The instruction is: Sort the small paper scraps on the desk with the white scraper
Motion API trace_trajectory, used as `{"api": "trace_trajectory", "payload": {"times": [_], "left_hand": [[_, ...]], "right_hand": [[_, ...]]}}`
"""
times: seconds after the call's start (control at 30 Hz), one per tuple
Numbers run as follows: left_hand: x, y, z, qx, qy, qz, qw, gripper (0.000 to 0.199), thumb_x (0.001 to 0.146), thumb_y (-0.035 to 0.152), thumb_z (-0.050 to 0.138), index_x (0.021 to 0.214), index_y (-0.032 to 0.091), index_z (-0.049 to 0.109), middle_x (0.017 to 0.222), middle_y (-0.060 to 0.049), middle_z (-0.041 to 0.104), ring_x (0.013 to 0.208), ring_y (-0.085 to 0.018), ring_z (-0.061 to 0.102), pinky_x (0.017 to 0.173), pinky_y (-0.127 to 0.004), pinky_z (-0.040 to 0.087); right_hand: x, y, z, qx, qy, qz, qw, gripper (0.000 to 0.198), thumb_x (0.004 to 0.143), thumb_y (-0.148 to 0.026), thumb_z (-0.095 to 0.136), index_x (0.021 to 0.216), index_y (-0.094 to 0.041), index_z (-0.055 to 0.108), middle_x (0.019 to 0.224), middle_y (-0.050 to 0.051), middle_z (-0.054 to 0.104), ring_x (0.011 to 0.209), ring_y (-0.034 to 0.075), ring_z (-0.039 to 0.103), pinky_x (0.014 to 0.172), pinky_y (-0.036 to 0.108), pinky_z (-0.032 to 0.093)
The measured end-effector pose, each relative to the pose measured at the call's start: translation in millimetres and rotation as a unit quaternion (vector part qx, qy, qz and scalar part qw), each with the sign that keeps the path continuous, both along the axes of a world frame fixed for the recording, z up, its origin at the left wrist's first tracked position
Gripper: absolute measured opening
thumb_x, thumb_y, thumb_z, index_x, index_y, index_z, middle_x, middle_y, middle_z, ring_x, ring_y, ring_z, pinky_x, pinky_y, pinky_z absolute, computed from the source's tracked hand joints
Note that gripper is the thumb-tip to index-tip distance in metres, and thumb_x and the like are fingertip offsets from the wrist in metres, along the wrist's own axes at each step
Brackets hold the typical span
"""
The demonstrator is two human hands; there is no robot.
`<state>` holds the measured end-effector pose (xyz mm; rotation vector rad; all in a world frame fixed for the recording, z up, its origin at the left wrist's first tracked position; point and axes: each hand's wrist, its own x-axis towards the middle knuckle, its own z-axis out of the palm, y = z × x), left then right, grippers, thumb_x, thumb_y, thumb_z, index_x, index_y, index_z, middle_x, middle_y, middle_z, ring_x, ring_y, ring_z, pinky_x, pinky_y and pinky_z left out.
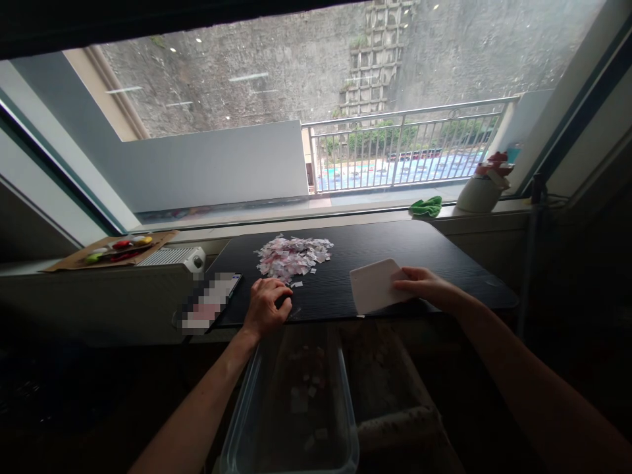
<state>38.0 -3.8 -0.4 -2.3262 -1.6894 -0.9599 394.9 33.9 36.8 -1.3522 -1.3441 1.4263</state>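
Observation:
A heap of small white and pinkish paper pieces (291, 255) lies on the dark wood-grain table (390, 240). At its near side my left hand (268, 304) rests by the table edge, fingers loosely bent and thumb apart, with nothing seen in it. My right hand (419, 283) grips the right side of a thin white board with rounded corners (376, 287), which is tilted over the near part of the table. Below the table edge stands a clear plastic bin (349, 421), with scattered paper pieces inside.
A phone (232, 289) with a blurred screen lies at the table's left end. Left of it are a radiator (172, 258) and a brown sheet (66, 260) carrying colourful items. On the windowsill are a green cloth (427, 207) and a pale container (478, 193).

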Motion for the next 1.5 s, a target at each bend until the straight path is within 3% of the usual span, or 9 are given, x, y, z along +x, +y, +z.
{"api": "trace_trajectory", "payload": {"times": [0.4,0.6,0.77,0.9,1.0,1.3,1.5], "left_hand": [[1.6,-0.7,0.1,0.000,-0.018,0.007,1.000,0.016,0.075,0.023,0.053,0.079,0.022,0.068,0.089,-0.005,0.068,0.103,-0.025,0.058,0.106,-0.051,0.030],[4.5,0.1,-2.1,0.026,-0.040,0.053,0.997,0.015,0.073,0.017,0.053,0.075,0.022,0.067,0.086,-0.004,0.067,0.102,-0.024,0.057,0.106,-0.050,0.031],[4.5,2.5,-5.7,0.007,-0.049,0.074,0.996,0.015,0.072,0.016,0.055,0.077,0.022,0.068,0.088,-0.004,0.065,0.106,-0.025,0.055,0.109,-0.052,0.027],[6.3,2.5,-4.8,-0.001,-0.042,0.068,0.997,0.018,0.073,0.017,0.056,0.083,0.023,0.070,0.091,-0.004,0.065,0.107,-0.024,0.054,0.109,-0.052,0.026],[8.3,1.6,-2.9,-0.009,-0.025,0.066,0.997,0.020,0.073,0.018,0.056,0.086,0.024,0.069,0.094,-0.004,0.064,0.108,-0.025,0.054,0.109,-0.053,0.026],[8.6,-0.3,-2.2,-0.010,-0.023,0.078,0.997,0.020,0.074,0.017,0.056,0.087,0.022,0.069,0.098,-0.006,0.063,0.110,-0.026,0.052,0.111,-0.054,0.024],[9.8,-0.1,-1.9,-0.009,-0.027,0.077,0.997,0.019,0.073,0.017,0.055,0.086,0.021,0.069,0.095,-0.005,0.064,0.111,-0.026,0.052,0.111,-0.053,0.024]], "right_hand": [[-4.4,0.6,7.3,0.020,0.000,-0.007,1.000,0.021,0.057,-0.017,0.073,0.077,-0.016,0.068,0.071,0.002,0.069,0.059,0.014,0.061,0.047,0.022,0.049],[-78.2,19.9,4.0,0.146,0.006,-0.047,0.988,0.015,0.062,-0.019,0.065,0.077,-0.018,0.062,0.070,0.001,0.064,0.061,0.014,0.059,0.052,0.025,0.051],[-128.2,35.0,-5.1,0.231,-0.080,-0.027,0.969,0.008,0.067,-0.023,0.059,0.072,-0.019,0.056,0.066,-0.001,0.058,0.058,0.013,0.053,0.052,0.025,0.047],[-114.0,31.8,1.5,0.241,-0.176,-0.015,0.954,0.009,0.068,-0.025,0.059,0.076,-0.020,0.057,0.069,0.001,0.060,0.061,0.015,0.054,0.053,0.026,0.044],[-100.2,25.1,11.1,0.253,-0.233,-0.057,0.937,0.012,0.069,-0.027,0.060,0.079,-0.020,0.059,0.071,0.003,0.062,0.063,0.016,0.055,0.054,0.026,0.042],[-146.1,37.7,-3.8,0.257,-0.127,-0.008,0.958,0.013,0.068,-0.027,0.058,0.079,-0.020,0.056,0.073,0.002,0.060,0.064,0.016,0.056,0.056,0.027,0.046],[-119.1,33.0,0.0,0.228,-0.181,-0.023,0.956,0.012,0.069,-0.025,0.058,0.079,-0.019,0.058,0.074,0.004,0.061,0.064,0.017,0.056,0.055,0.028,0.046]]}}
